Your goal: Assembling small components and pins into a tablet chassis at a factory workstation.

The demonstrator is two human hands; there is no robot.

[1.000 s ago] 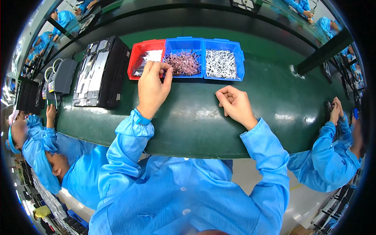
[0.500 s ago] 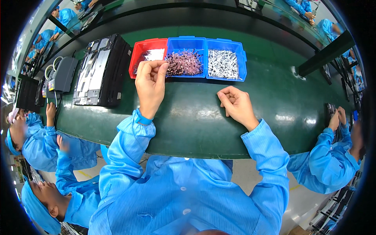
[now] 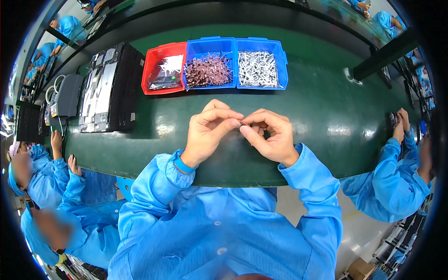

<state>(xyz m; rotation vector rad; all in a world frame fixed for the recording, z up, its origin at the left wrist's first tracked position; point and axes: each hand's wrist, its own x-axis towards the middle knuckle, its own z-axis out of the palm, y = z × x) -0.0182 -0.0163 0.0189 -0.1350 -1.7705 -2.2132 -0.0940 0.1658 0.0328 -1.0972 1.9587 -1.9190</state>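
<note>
Above the green bench, the fingertips of my two hands meet. My left hand (image 3: 208, 130), with a blue band at its wrist, pinches a small thin reddish-brown part (image 3: 241, 123) between thumb and forefinger. Thumb and fingers of my right hand (image 3: 273, 135) close on the part's other side. Most of it is hidden by the fingertips, so its exact kind does not show. Beyond the hands stand three joined bins: a red bin (image 3: 145, 70) with white pieces and a dark packet, a blue bin (image 3: 211, 41) heaped with thin pinkish-brown parts, and another blue bin (image 3: 284, 70) of small white-and-black pieces.
A tall stack of black flat device panels (image 3: 109, 88) stands left of the bins, with a grey device (image 3: 69, 95) and cables beyond it. A dark post (image 3: 387, 56) rises at the right. Co-workers in blue sit on both sides.
My left hand has come back from the bins toward me and to the right. My right hand has moved left to meet it, closing on the small part. The view has shifted slightly.
</note>
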